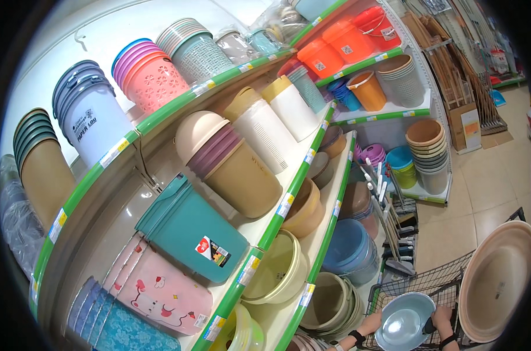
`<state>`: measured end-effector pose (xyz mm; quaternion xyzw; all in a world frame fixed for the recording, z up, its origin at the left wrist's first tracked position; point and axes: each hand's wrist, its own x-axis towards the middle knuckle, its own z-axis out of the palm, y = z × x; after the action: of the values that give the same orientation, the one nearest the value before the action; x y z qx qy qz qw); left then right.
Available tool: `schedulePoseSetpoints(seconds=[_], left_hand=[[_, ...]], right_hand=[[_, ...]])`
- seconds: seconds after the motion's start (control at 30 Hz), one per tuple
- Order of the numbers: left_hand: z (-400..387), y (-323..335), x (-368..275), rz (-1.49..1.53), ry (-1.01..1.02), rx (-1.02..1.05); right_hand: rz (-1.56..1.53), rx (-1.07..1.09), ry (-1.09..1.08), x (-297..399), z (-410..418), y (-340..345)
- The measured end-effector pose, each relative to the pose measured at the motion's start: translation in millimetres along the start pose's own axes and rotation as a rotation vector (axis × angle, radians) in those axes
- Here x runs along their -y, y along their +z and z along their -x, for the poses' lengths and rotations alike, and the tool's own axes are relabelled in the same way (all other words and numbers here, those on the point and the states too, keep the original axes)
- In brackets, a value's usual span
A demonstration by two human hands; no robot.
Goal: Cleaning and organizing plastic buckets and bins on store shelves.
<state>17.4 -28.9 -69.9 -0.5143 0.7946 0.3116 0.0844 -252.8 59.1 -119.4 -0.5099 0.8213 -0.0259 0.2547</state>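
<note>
A light blue-grey basin [403, 322] is held over a black wire shopping cart [428, 281] at the lower right. My left hand [371, 322] grips its left rim, with a black band around the wrist. On the opposite rim is my right hand [442, 316], also with a black wristband. A small dark object [429, 325] shows by the right fingers; I cannot tell what it is. Right of the cart basket, a large beige oval tub [498, 281] stands tilted, its hollow side facing me.
Green-edged shelves [265, 239] fill the left and middle, holding a teal bin [195, 232], a pink patterned bin [160, 287] and stacked buckets [351, 250]. Squeegees or brushes with pale handles [381, 206] stand at the shelf end. A tiled floor [485, 188] runs beyond, beside brooms [476, 83].
</note>
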Motion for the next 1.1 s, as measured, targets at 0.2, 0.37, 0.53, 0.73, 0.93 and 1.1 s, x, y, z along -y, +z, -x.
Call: schedulePoseSetpoints(seconds=[0.2, 0.37, 0.53, 0.73, 0.93, 1.1], left_hand=[[12, -32, -10, 0.106, 0.058, -0.146], [48, -81, -26, 0.236, -0.014, -0.247], [101, -103, -36, 0.384, 0.009, -0.444], [163, -144, -52, 0.753, -0.085, -0.395], [179, -111, -22, 0.817, -0.122, -0.549], [189, -112, -30, 0.813, -0.225, -0.406]], right_hand=[[-0.37, -0.3, -0.122, -2, 15, -39], [-0.582, -0.282, -0.184, 29, 47, -115], [-0.662, -0.538, -0.332, 69, 76, -158], [-0.69, -0.452, -0.494, 95, 110, -211], [-0.561, -0.659, -0.879, 130, 118, -213], [-0.497, -0.68, -1.008, 138, 122, -220]])
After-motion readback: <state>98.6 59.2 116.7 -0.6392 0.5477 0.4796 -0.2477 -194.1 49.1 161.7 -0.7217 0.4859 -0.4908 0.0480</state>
